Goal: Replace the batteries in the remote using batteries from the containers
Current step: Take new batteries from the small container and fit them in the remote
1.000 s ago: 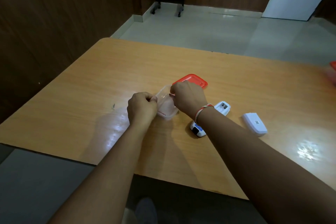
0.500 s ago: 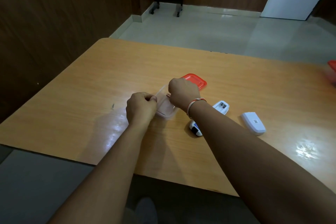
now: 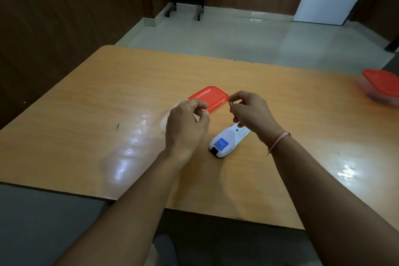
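A white remote (image 3: 224, 142) with a blue label lies back-up on the wooden table (image 3: 86, 114), between my two hands. A clear container (image 3: 165, 119) sits open at the left, mostly hidden under my left hand (image 3: 187, 123), which hovers with loosely curled fingers and holds nothing. Its red lid (image 3: 210, 97) lies flat just behind. My right hand (image 3: 250, 110) is raised over the remote's far end. Its thumb and forefinger pinch a small battery (image 3: 230, 103), of which only a shiny tip shows.
A second container with a red lid (image 3: 382, 86) stands at the far right edge of the table. The table's near edge runs below my forearms. Tiled floor and dark wood walls lie beyond.
Both hands have come off the clear container. My right hand has lifted and moved right over the remote with a small battery pinched. My left hand has let go and risen.
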